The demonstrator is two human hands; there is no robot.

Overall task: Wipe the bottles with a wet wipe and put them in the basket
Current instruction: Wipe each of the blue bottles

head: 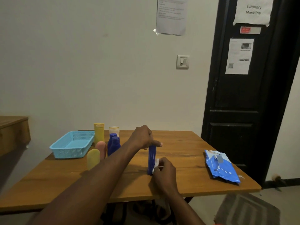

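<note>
A slim blue bottle (152, 159) stands upright on the wooden table (186, 181). My left hand (143, 138) grips its top from above. My right hand (164, 171) holds a white wet wipe (156, 164) against the bottle's lower right side. The light blue basket (72, 144) sits at the table's back left with nothing visible inside. Beside it stand two blue bottles (114, 144), a yellow bottle (99, 132), a pale bottle with a yellow rim (114, 129), a peach bottle (101, 149) and a pale yellow bottle (93, 158).
A blue pack of wet wipes (220, 166) lies near the table's right edge. A black door (240, 103) stands behind the table on the right. A wooden piece of furniture (13, 132) is at the far left, and a grey mat (246, 210) lies on the floor.
</note>
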